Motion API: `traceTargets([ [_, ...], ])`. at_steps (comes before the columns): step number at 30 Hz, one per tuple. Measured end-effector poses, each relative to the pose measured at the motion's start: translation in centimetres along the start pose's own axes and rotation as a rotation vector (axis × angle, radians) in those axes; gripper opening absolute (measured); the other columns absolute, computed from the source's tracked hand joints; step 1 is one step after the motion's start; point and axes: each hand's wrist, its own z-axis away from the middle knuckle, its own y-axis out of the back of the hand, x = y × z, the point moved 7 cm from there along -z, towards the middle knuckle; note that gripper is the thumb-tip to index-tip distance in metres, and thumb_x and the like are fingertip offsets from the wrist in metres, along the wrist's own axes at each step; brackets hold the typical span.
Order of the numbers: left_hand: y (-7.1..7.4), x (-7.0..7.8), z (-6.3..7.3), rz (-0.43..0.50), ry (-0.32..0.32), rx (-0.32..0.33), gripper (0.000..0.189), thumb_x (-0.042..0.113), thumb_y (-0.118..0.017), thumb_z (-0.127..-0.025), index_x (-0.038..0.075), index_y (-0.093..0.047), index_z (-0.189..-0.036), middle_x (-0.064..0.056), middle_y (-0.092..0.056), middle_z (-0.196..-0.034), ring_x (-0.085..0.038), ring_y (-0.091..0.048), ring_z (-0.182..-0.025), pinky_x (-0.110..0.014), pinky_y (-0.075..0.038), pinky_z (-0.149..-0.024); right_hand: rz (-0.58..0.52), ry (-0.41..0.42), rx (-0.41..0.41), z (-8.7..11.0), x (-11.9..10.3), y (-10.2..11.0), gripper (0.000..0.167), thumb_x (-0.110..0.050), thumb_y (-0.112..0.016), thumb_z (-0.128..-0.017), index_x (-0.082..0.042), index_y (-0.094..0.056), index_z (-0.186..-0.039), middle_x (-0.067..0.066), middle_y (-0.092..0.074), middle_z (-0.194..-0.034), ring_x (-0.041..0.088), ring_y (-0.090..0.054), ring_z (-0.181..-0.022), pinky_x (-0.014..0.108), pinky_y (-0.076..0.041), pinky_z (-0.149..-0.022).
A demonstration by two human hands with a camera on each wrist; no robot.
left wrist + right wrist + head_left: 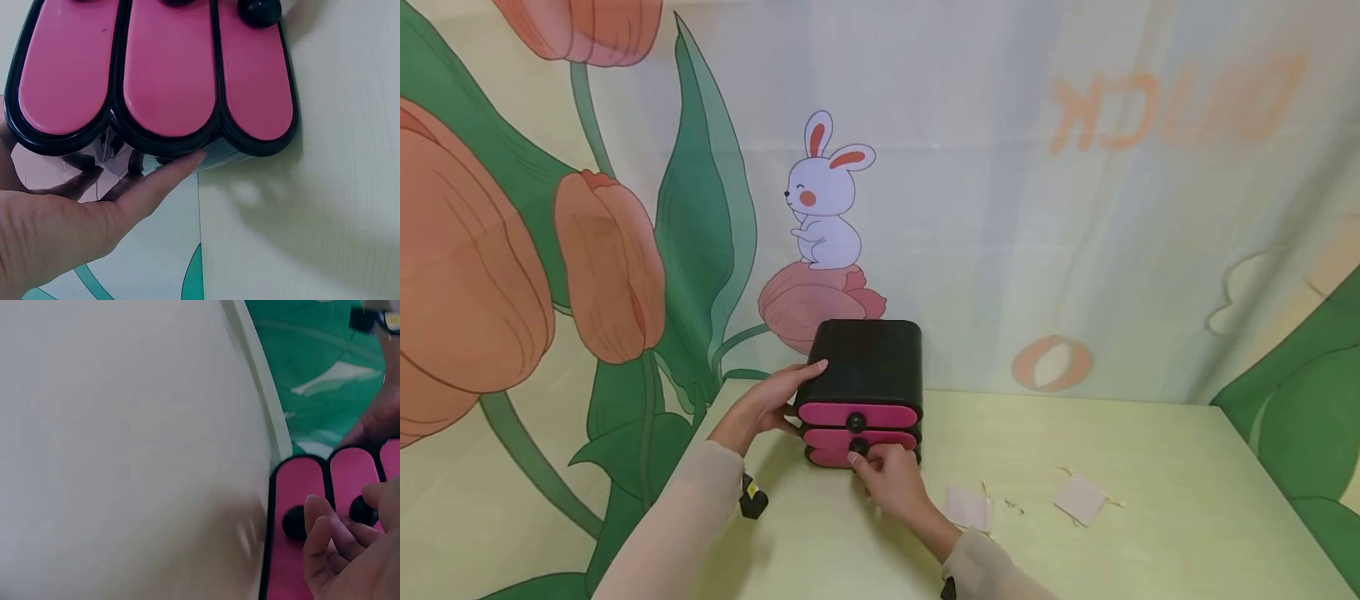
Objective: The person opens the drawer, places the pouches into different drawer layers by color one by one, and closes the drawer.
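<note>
A small black drawer box (868,358) with three pink drawer fronts (165,69) and black knobs stands at the back left of the pale green table (1150,467). My left hand (767,404) lies flat against the box's left side, its straight fingers (159,181) touching the glossy black wall. My right hand (887,475) is at the front, its fingertips (319,519) curled and pinching the middle drawer's knob (362,511). The top knob (855,421) is free. All three drawers look pushed in; my right hand partly hides the lowest one.
Two pale paper squares (967,507) (1080,498) with small scraps lie on the table to the right of my right hand. The table's left edge (703,417) runs close by the box. A printed curtain with a rabbit (823,196) hangs right behind.
</note>
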Motion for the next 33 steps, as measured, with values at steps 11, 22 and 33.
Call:
traceTargets([
  [11, 0.2, -0.4, -0.2, 0.007, 0.002, 0.009, 0.105, 0.069, -0.063, -0.097, 0.013, -0.013, -0.17, -0.024, -0.028, -0.167, -0.064, -0.03, -0.147, -0.079, -0.043, -0.101, 0.268, -0.1, 0.046, -0.5, 3.2, -0.6, 0.064, -0.048, -0.081, -0.092, -0.02, -0.043, -0.047, -0.016, -0.028, -0.045, 0.004, -0.026, -0.045, 0.026, -0.014, -0.042],
  [22, -0.3, -0.1, 0.0, 0.008, 0.007, -0.003, 0.102, 0.067, -0.061, -0.099, 0.012, -0.014, -0.169, -0.024, -0.03, -0.167, -0.063, -0.034, -0.146, -0.077, -0.045, -0.101, 0.074, -0.136, 0.178, 1.3, 4.1, -2.0, 0.054, -0.029, -0.08, -0.094, -0.019, -0.051, -0.05, -0.014, -0.041, -0.042, 0.001, -0.038, -0.038, 0.023, -0.022, -0.04],
  [33, -0.4, 0.2, 0.1, 0.002, 0.003, -0.018, 0.098, 0.066, -0.06, -0.1, 0.012, -0.017, -0.169, -0.022, -0.027, -0.168, -0.062, -0.038, -0.143, -0.076, -0.049, -0.097, 0.057, -0.194, 0.112, 6.6, 3.3, -3.3, 0.05, -0.034, -0.081, -0.092, -0.021, -0.058, -0.05, -0.015, -0.047, -0.042, -0.002, -0.042, -0.038, 0.02, -0.03, -0.041],
])
